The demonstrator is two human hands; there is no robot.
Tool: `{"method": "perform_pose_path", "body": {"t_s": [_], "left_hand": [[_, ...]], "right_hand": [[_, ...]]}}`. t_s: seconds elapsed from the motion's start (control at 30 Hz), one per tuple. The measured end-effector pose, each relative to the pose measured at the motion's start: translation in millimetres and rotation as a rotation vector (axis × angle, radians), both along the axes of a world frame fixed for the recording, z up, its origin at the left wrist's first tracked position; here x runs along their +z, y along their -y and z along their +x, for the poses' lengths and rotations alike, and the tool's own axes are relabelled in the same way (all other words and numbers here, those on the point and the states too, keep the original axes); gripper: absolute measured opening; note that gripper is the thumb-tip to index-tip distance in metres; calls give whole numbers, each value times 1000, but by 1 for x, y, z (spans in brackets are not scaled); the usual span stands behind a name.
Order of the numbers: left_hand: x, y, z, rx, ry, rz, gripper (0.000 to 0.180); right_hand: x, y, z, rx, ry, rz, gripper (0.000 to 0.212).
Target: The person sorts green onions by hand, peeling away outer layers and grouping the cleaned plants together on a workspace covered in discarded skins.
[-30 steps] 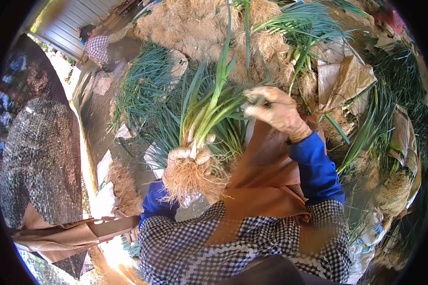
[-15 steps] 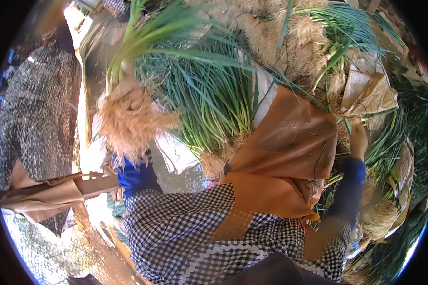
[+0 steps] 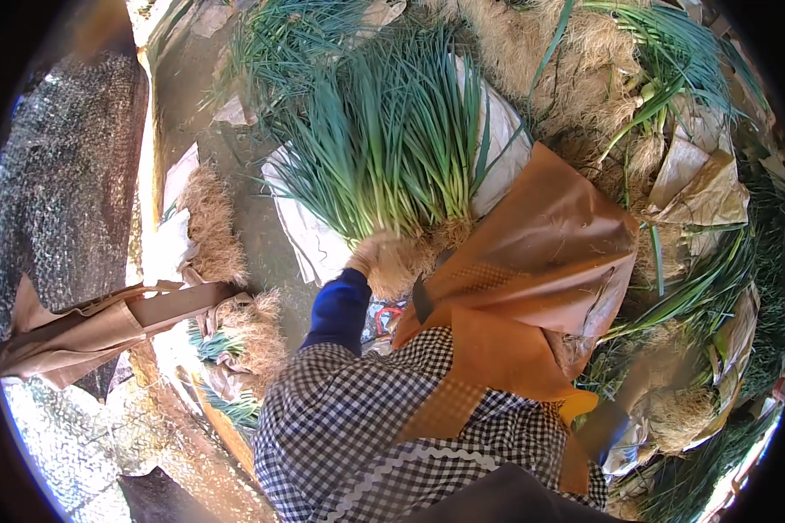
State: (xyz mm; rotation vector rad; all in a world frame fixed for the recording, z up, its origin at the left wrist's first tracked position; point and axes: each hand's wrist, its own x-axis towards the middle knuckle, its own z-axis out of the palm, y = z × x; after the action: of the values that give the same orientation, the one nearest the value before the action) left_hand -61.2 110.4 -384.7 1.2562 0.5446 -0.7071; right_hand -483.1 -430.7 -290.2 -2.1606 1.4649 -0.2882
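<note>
Green onions (image 3: pixel 392 148) lay on a white sheet (image 3: pixel 503 139), likely against dirt, the left hand (image 3: pixel 375 251) touching their near roots (image 3: pixel 449 235); its fingers, and the blurred right hand's (image 3: pixel 638 383), I couldn't tell.

No legible lettering, numbers or signs in your view. Small red-marked patch (image 3: pixel 384 320) below the roots (image 3: pixel 397 275), beside your brown sheet (image 3: pixel 541 253): too small to tell print from pattern.

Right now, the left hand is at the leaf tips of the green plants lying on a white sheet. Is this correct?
No, wrong end: in the head view, the left hand is at the root end of the green plants lying on a white sheet.
</note>
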Motion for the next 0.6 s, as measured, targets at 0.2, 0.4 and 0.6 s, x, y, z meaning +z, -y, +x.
{"method": "perform_pose_path", "body": {"t_s": [0.2, 0.4, 0.6], "left_hand": [[-24, -4, -18, -51, -143, 129, 33], [5, 38, -31, 61, 609, 1042, 73], [-58, -31, -18, -864, 694, 1023, 50]], "right_hand": [[20, -51, 39, -52, -24, 139, 31], [1, -48, -1, -238, 204, 333, 30], [28, -30, 54, -232, 70, 111, 29]]}}
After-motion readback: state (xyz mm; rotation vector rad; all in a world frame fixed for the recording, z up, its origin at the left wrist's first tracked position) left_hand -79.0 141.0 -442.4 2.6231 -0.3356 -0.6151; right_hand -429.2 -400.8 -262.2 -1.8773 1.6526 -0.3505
